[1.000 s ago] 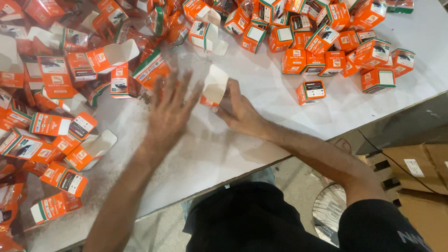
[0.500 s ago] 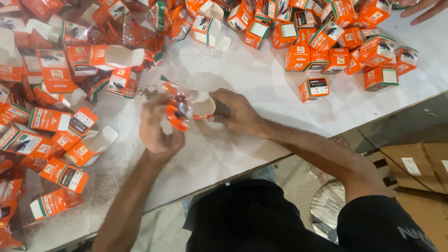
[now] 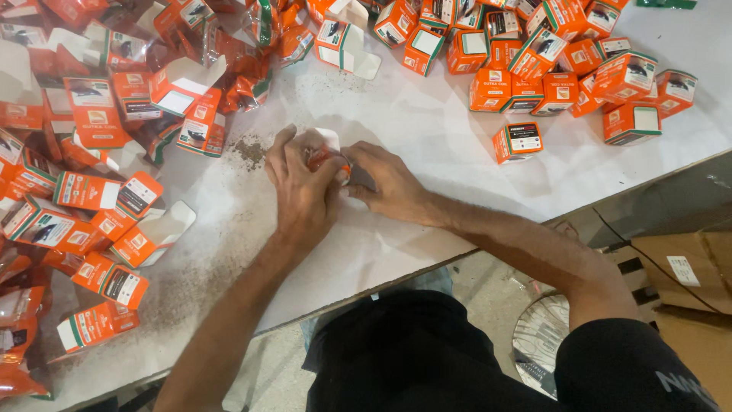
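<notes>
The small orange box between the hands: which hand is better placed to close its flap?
Probably the right hand: its fingers rest at the open end of the small orange box, while the left hand wraps it.

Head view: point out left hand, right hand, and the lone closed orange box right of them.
left hand (image 3: 301, 191), head view, back of hand.
right hand (image 3: 389, 183), head view, back of hand.
lone closed orange box (image 3: 517, 142), head view, top face.

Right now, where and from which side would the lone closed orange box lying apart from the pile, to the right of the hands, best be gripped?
Probably from above, pinching the two long side walls of the lone orange box. It lies flat on the white table with bare surface all round, so fingers can drop on either side. The right hand is nearest, but it and the left hand are both on a small carton.
</notes>
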A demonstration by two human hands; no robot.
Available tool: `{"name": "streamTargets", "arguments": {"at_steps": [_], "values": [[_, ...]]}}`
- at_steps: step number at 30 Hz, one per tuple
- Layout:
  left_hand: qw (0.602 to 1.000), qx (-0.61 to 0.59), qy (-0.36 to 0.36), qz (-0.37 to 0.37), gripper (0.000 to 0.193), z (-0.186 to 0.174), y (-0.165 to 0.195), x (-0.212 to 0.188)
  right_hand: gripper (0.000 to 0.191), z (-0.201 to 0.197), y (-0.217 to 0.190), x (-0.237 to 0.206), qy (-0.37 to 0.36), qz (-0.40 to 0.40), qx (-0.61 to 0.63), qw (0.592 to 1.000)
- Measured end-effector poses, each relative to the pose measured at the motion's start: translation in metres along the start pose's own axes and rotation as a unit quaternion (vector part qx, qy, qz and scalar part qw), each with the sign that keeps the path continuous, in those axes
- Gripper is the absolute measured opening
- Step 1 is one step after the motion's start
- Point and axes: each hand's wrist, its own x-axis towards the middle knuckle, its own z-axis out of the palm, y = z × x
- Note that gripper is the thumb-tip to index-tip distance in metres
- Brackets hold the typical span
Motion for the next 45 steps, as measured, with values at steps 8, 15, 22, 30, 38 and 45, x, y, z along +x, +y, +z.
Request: {"name": "streamTargets", "arguments": {"at_steps": [8, 15, 22, 30, 38, 45], "values": [[0.989, -0.059, 0.056, -0.125, 0.013, 0.001, -0.005, -0.002, 0.057, 0.0, -0.006, 0.001, -0.01, 0.004, -0.023, 1.0], [0.996, -0.004, -0.03, -0.084, 0.013, 0.002, -0.012, 0.004, 0.067, 0.002, -0.005, -0.002, -0.005, 0.051, 0.014, 0.999], [0.888, -0.296, -0.017, -0.351, 0.041, 0.018, -0.022, -0.007, 0.06, 0.012, 0.005, -0.016, 0.015, 0.069, 0.071, 0.995], [0.834, -0.433, -0.066, -0.336, 0.017, 0.02, -0.044, -0.026, 0.067, 0.011, -0.002, -0.01, -0.001, -0.128, -0.18, 0.975], [0.793, -0.446, -0.131, -0.394, 0.021, 0.005, -0.044, -0.005, 0.058, 0.011, -0.004, -0.009, -0.014, -0.128, -0.198, 0.972], [0.976, -0.211, -0.024, -0.046, 0.034, 0.001, -0.024, -0.013, 0.046, 0.013, 0.007, -0.01, 0.025, -0.049, -0.104, 0.993]]}}
